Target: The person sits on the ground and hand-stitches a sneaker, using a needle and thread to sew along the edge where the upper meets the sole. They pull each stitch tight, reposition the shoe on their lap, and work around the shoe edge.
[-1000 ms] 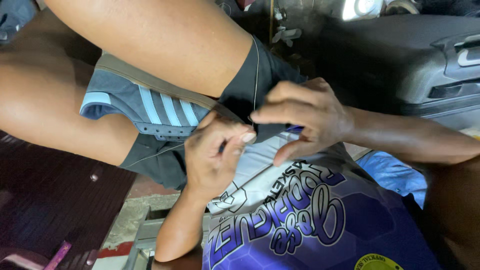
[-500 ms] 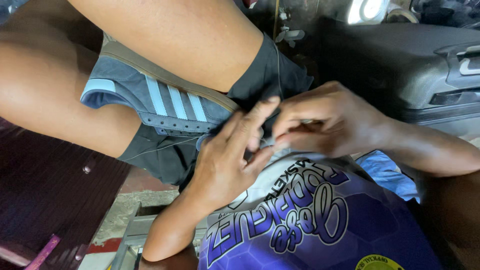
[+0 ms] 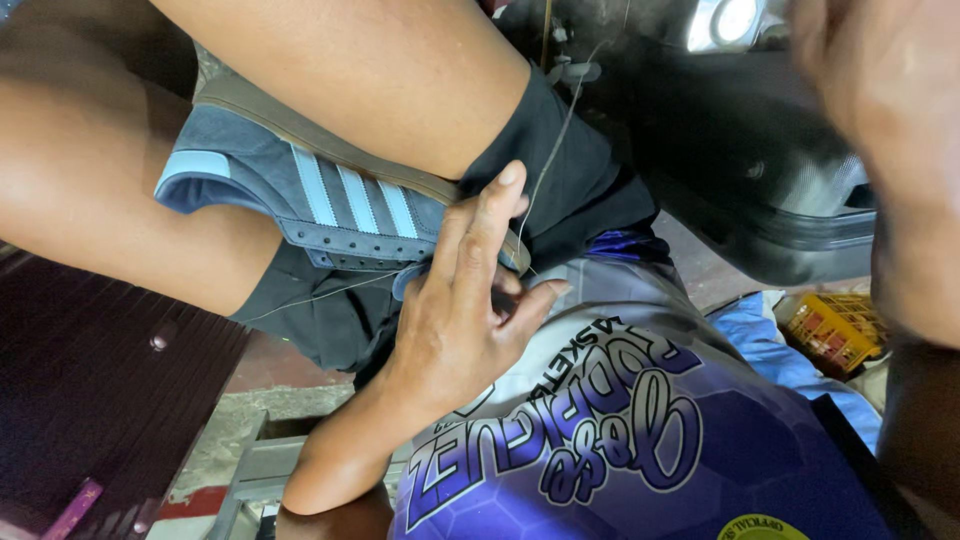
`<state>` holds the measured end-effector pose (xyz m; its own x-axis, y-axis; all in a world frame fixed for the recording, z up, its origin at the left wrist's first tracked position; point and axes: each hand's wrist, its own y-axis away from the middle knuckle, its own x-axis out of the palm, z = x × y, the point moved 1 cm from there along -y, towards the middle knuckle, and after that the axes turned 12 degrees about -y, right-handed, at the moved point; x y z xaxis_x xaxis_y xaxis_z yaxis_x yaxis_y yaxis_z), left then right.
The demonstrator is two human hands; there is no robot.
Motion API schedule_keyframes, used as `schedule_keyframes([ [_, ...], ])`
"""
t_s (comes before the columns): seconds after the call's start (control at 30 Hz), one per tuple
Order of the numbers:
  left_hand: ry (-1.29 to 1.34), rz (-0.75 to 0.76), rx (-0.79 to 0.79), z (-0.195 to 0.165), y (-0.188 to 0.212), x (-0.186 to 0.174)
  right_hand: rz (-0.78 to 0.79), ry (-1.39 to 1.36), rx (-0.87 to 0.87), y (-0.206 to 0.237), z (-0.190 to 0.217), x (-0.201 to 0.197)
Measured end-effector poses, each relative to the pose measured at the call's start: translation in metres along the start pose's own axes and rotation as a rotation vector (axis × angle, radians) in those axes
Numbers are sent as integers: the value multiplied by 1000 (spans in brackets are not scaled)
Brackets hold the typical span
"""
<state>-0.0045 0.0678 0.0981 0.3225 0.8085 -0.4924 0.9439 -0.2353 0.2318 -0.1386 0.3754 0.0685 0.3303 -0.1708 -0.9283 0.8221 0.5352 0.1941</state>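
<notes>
A grey-blue sneaker (image 3: 330, 200) with three light blue stripes and a tan sole lies wedged between my bare thighs, sole upward. My left hand (image 3: 460, 330) grips its near end, the index finger stretched up along the sole and the thumb tucked under. A thin pale thread (image 3: 550, 150) runs from the shoe by my fingers up toward the top of the view. My right hand (image 3: 880, 120) is raised at the upper right, close to the camera and blurred; its fingers are not clear. Black shorts (image 3: 580, 180) lie behind the shoe.
My purple and white printed jersey (image 3: 620, 450) fills the lower middle. A black moulded case or machine body (image 3: 760, 190) sits at the upper right, with a yellow crate (image 3: 830, 325) and blue cloth (image 3: 760, 340) below it. Dark red boards (image 3: 90, 400) lie at the lower left.
My right hand has left the shoe and swung up to the upper right, and the thread now stretches upward. My left hand stays on the shoe with its index finger extended.
</notes>
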Motion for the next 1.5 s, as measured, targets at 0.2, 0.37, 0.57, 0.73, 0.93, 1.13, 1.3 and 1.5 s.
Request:
schedule_keyframes([
  [0.2, 8, -1, -24, -4, -4, -4, 177, -635, -148, 38, 87, 44],
  [0.37, 26, -36, 61, 0, 12, -6, 235, -987, -91, 43, 119, 58],
  [0.57, -520, -549, -159, 29, 59, -42, 169, -1745, 72, 38, 120, 51],
  [0.73, -491, -304, -232, 62, 93, -47, 174, -1463, -59, 35, 150, 63],
  [0.93, -43, -569, -185, 106, 105, -23, 104, -1211, -50, 27, 163, 80],
  [1.13, -561, -1059, -421, 181, 153, -134, 95, -1355, 39, 22, 162, 87],
  [1.3, -737, -974, -562, 194, 151, -149, 136, -1454, 74, 20, 161, 84],
  [1.5, -668, -552, -200, 72, 90, -96, 169, -1353, 27, 12, 161, 75],
])
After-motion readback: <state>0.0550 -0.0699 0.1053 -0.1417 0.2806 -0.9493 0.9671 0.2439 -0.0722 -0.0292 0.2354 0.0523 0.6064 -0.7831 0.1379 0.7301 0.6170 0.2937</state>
